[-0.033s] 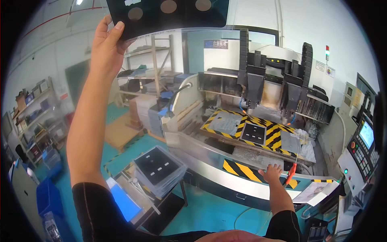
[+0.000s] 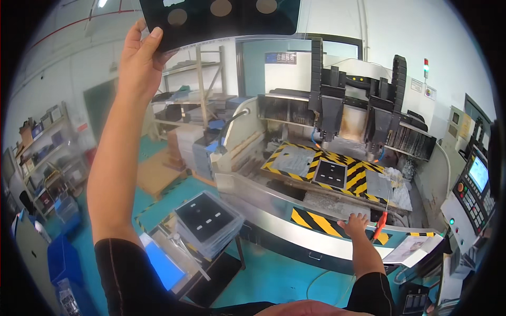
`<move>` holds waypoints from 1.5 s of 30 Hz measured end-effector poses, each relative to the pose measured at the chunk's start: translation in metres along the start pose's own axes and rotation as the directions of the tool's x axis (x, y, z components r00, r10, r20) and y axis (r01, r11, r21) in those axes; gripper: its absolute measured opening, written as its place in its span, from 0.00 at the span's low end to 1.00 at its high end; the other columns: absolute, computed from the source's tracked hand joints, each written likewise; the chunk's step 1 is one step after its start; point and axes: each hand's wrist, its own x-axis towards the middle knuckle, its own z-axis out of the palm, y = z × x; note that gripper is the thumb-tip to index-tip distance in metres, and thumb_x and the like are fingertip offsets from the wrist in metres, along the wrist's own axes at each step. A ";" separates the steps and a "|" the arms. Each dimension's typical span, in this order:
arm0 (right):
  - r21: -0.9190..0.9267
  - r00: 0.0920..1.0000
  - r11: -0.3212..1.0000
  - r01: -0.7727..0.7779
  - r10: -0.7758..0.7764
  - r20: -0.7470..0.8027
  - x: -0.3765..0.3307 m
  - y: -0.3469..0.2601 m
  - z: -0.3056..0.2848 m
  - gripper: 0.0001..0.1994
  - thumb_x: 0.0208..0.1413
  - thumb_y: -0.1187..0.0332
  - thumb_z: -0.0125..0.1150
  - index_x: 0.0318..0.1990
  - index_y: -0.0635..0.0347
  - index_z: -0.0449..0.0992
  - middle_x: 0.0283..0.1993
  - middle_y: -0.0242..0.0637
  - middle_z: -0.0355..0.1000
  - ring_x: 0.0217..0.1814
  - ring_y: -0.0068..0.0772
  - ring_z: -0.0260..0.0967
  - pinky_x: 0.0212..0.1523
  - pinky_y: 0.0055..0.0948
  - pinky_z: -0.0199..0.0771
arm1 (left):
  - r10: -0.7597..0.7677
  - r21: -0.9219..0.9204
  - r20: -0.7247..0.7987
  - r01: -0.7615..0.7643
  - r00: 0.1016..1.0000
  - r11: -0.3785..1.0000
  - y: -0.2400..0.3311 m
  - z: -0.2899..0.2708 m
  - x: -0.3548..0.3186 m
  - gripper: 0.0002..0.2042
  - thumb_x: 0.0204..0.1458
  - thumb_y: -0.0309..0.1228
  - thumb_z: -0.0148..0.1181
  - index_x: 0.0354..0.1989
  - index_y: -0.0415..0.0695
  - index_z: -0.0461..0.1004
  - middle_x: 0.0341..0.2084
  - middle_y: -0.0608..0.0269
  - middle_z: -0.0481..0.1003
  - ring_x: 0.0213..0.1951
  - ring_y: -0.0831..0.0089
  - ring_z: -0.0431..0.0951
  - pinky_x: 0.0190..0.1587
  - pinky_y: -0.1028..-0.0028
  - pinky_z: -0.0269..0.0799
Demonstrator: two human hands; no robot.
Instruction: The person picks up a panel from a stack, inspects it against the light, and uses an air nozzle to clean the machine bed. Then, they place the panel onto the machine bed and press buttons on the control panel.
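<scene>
My left hand [image 2: 138, 58] is raised overhead and grips the lower left corner of a black glass panel [image 2: 221, 18] with three round cut-outs and a clear edge. My right hand [image 2: 356, 224] lies flat, fingers spread, on the yellow-and-black striped front ledge [image 2: 315, 221] of a milling machine. A red-handled screwdriver [image 2: 380, 224] lies just right of that hand. On the machine bed a similar black panel [image 2: 330, 174] sits in the middle striped fixture, under the two tool heads.
A stack of black panels [image 2: 208, 218] rests on a small table at lower left, with a blue bin [image 2: 163, 263] beside it. The machine's control panel [image 2: 472, 189] stands at the right. Papers [image 2: 414, 247] lie on the ledge. Shelves [image 2: 47, 152] line the left wall.
</scene>
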 end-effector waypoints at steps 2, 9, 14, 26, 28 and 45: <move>-0.020 0.999 1.000 -0.017 0.017 0.027 -0.003 0.000 -0.003 0.42 0.47 0.31 0.58 0.57 0.60 0.71 0.65 0.58 0.59 0.73 0.70 0.43 0.69 0.66 0.38 | 0.010 -0.013 0.012 -0.010 1.000 1.000 0.008 0.000 0.000 0.15 0.60 0.27 0.57 0.54 0.50 0.65 0.43 0.66 0.78 0.43 0.73 0.80 0.42 0.71 0.81; -0.082 0.993 0.997 -0.003 0.013 0.121 0.015 0.001 0.014 0.41 0.46 0.30 0.57 0.57 0.55 0.71 0.64 0.54 0.63 0.71 0.67 0.48 0.68 0.62 0.44 | -0.090 0.076 -0.046 0.093 0.995 0.993 -0.007 -0.067 -0.032 0.22 0.60 0.25 0.55 0.62 0.49 0.60 0.46 0.61 0.77 0.44 0.71 0.80 0.42 0.71 0.81; -0.191 0.998 0.981 0.023 -0.011 0.065 0.037 -0.005 0.019 0.39 0.49 0.29 0.53 0.56 0.53 0.69 0.61 0.50 0.66 0.66 0.61 0.58 0.64 0.60 0.53 | -0.436 -0.018 -0.281 0.450 0.855 0.893 -0.003 -0.164 -0.166 0.31 0.60 0.24 0.52 0.70 0.39 0.47 0.53 0.47 0.71 0.53 0.58 0.76 0.50 0.65 0.79; -0.278 0.986 0.960 0.015 0.032 0.161 0.036 -0.005 0.045 0.42 0.47 0.26 0.50 0.63 0.41 0.64 0.64 0.41 0.65 0.68 0.54 0.56 0.64 0.59 0.52 | -0.593 0.133 -0.661 0.849 0.460 0.511 0.117 -0.315 -0.201 0.13 0.61 0.33 0.56 0.48 0.37 0.74 0.45 0.48 0.78 0.40 0.64 0.82 0.38 0.78 0.83; -0.306 0.980 0.951 -0.040 0.097 0.173 0.040 0.002 0.042 0.42 0.47 0.26 0.51 0.64 0.41 0.63 0.65 0.42 0.64 0.69 0.54 0.56 0.65 0.58 0.51 | -0.531 0.094 -0.724 0.825 0.440 0.557 0.119 -0.298 -0.195 0.12 0.62 0.37 0.55 0.46 0.41 0.74 0.39 0.55 0.80 0.35 0.67 0.83 0.32 0.77 0.81; 0.735 0.760 0.421 0.531 -0.621 -0.193 0.000 -0.223 -0.109 0.39 0.55 0.59 0.67 0.70 0.60 0.54 0.67 0.48 0.62 0.68 0.43 0.61 0.63 0.36 0.62 | -0.602 -0.229 -0.406 0.561 0.688 0.796 0.069 -0.183 -0.126 0.08 0.62 0.30 0.54 0.45 0.42 0.75 0.34 0.54 0.81 0.34 0.61 0.84 0.32 0.73 0.84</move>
